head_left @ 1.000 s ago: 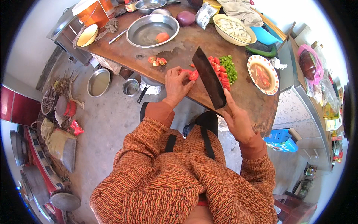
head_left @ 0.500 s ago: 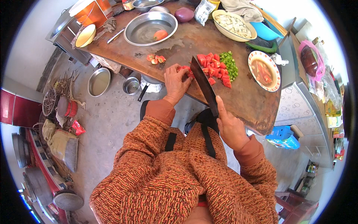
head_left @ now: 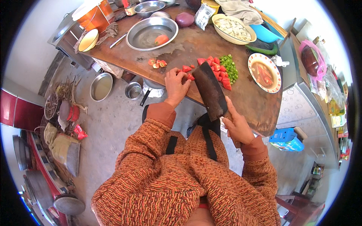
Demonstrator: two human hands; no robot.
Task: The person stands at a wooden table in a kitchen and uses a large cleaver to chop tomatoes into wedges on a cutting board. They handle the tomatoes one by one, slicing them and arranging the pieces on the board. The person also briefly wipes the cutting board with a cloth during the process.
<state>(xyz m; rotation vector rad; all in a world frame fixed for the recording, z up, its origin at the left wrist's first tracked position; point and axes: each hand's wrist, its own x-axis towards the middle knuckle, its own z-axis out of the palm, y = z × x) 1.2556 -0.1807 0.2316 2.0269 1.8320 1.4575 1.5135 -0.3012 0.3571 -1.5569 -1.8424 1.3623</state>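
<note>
My right hand [head_left: 239, 126] is wrapped round the handle of a dark, broad-bladed cleaver [head_left: 209, 91]. The blade is tilted so that its wide face shows, and its tip end lies beside the cut red tomato [head_left: 213, 64]. To its left, my left hand [head_left: 177, 88] rests at the table's near edge, fingers curled against tomato pieces [head_left: 187, 69]. Chopped green peppers [head_left: 228, 67] lie just right of the tomato heap. Several tomato end pieces [head_left: 157, 63] sit farther left on the wooden table [head_left: 181, 51].
Behind are a metal basin [head_left: 135, 36] with water and a whole tomato [head_left: 161, 40], a purple onion [head_left: 184, 20], and a bowl of pale chunks [head_left: 233, 30]. A patterned plate [head_left: 277, 81] with liquid and a green cucumber [head_left: 264, 50] are at right. A pan handle [head_left: 145, 97] juts below the edge.
The cleaver has turned from nearly edge-on to showing its broad face, and my right hand has shifted slightly right and down. My left fingers have loosened a little beside the tomato pieces.
</note>
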